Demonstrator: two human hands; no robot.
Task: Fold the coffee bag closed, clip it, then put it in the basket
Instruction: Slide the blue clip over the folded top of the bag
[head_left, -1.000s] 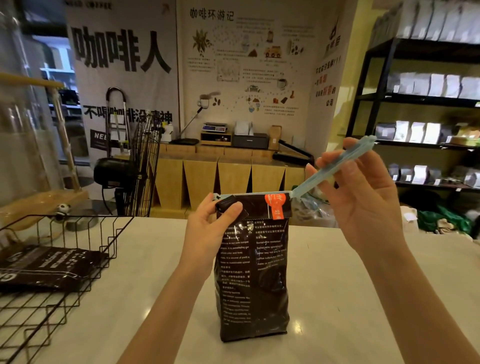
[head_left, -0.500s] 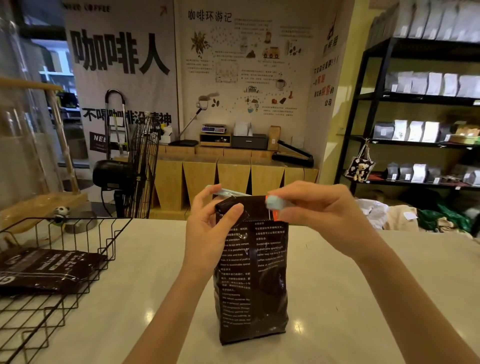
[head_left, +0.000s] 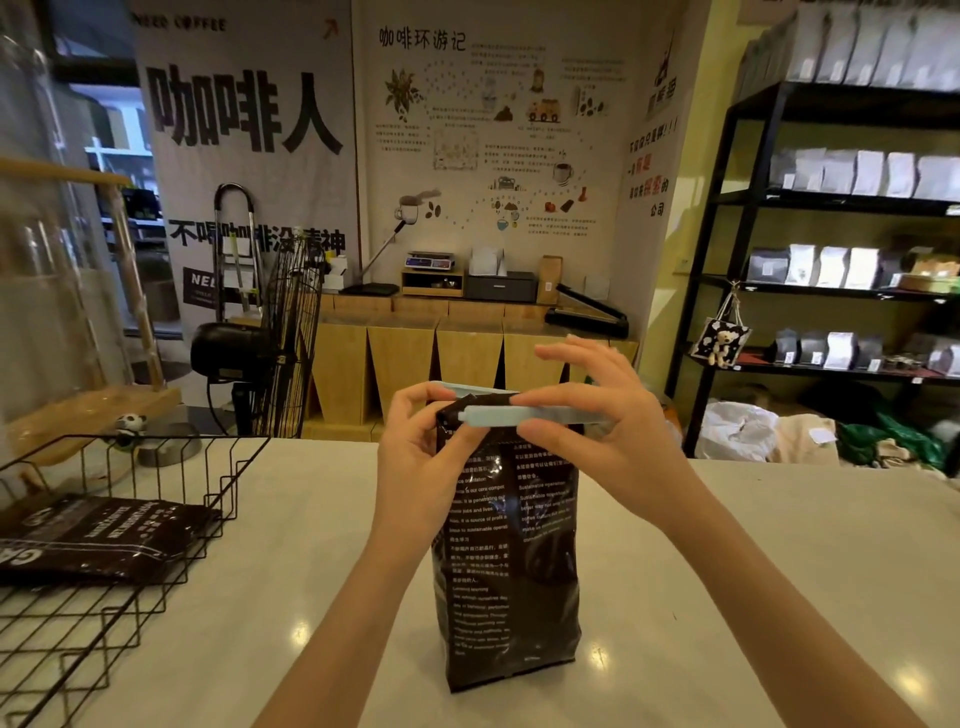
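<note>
Head view: I see the coffee bag (head_left: 511, 545) upright on the white worktop (head_left: 779, 571). A second ago the pale blue clip (head_left: 524, 415) stood swung open; now it lies flat across the folded top, so clipping looks nearly done. My right hand (head_left: 608, 415) pinches the clip; my left hand (head_left: 415, 452) pinches the fold's corner. Left of the bag, well apart, the wire basket (head_left: 130, 467) holds another dark bag (head_left: 98, 535); nothing lies between.

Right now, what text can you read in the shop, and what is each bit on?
"咖啡人": tall white wall banner
"咖啡环游记": illustrated white wall poster
"GA": flat dark bag in the black wire basket
Upright glossy black coffee bag: white print too small to read
White shelf bags: labels blurred
</note>
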